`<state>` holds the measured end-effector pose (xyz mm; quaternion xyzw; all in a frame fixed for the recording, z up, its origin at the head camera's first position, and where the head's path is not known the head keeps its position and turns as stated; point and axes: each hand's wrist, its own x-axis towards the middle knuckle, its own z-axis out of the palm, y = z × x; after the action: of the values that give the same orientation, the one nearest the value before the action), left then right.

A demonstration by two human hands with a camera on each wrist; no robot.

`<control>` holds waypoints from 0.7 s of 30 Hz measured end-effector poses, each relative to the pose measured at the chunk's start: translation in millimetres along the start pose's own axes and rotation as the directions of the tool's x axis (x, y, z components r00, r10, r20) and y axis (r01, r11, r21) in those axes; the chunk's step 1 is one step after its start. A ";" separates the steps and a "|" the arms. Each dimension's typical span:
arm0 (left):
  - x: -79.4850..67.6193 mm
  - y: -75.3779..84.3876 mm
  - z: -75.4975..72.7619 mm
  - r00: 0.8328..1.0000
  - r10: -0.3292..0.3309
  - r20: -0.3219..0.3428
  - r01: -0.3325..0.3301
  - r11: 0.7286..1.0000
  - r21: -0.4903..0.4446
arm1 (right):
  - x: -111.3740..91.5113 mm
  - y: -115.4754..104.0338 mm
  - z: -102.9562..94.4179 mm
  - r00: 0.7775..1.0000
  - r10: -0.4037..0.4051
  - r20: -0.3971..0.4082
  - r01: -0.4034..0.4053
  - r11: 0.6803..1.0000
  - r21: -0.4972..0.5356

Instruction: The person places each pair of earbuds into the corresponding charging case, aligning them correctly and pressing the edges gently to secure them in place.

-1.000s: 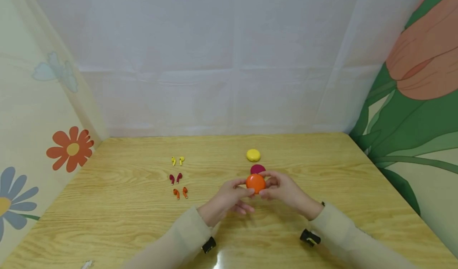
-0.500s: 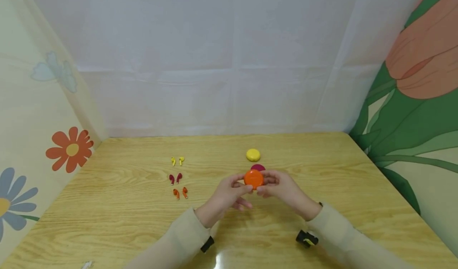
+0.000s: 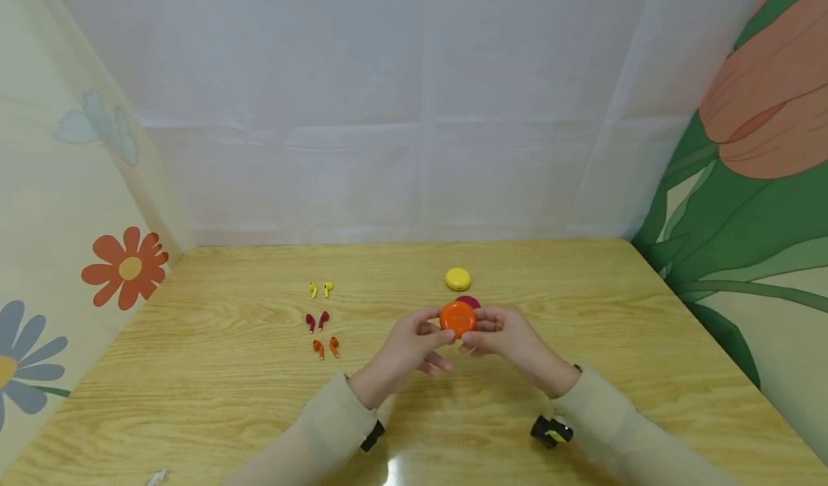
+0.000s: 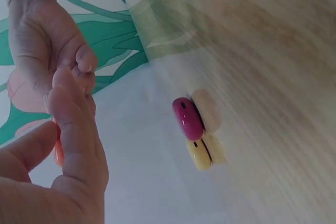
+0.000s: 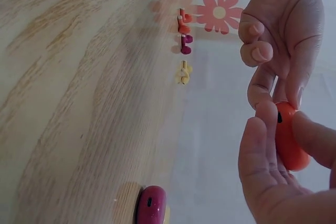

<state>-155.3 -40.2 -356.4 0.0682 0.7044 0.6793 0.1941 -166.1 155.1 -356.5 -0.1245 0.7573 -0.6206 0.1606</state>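
Note:
Between both hands, raised above the table, is a round, glossy orange earbud case (image 3: 457, 319), its lid closed. My left hand (image 3: 414, 342) pinches its left side with thumb and fingers, while my right hand (image 3: 504, 338) pinches the right side. In the right wrist view the orange earbud case (image 5: 291, 137) shows a small dark slot near one end. The left wrist view hides most of it behind the left fingers. Just behind it on the table, partly covered in the head view, lies a magenta earbud case (image 4: 188, 118). A yellow earbud case (image 3: 458, 279) sits farther back.
On the left side of the wooden table (image 3: 226, 400) lie three pairs of earbuds: yellow earbuds (image 3: 320, 290) at the back, magenta earbuds (image 3: 317, 321) in the middle, orange earbuds (image 3: 326, 348) in front. A small white object (image 3: 157, 477) lies at the front left edge.
Both hands have moved the orange earbud case slightly up and to the left in the head view, so it covers more of the magenta case. The other things stay put.

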 end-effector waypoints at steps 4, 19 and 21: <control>0.2 3.2 -3.9 1.000 0.022 0.000 -0.022 0.995 0.093 | 0.3 -0.2 0.4 1.000 0.015 -0.004 -0.015 1.000 0.001; 3.2 7.3 -5.8 0.984 0.152 -0.090 -0.131 0.969 0.207 | -3.4 -5.3 4.7 1.000 -0.006 0.028 0.006 1.000 0.025; 4.1 7.1 -4.1 0.979 0.181 -0.093 -0.160 0.967 0.196 | -4.0 -6.1 5.4 0.999 -0.013 0.030 0.013 1.000 0.024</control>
<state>-161.7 -42.1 -350.2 0.1089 0.7664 0.6269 0.0884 -160.4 150.5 -351.1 -0.1368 0.7466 -0.6286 0.1694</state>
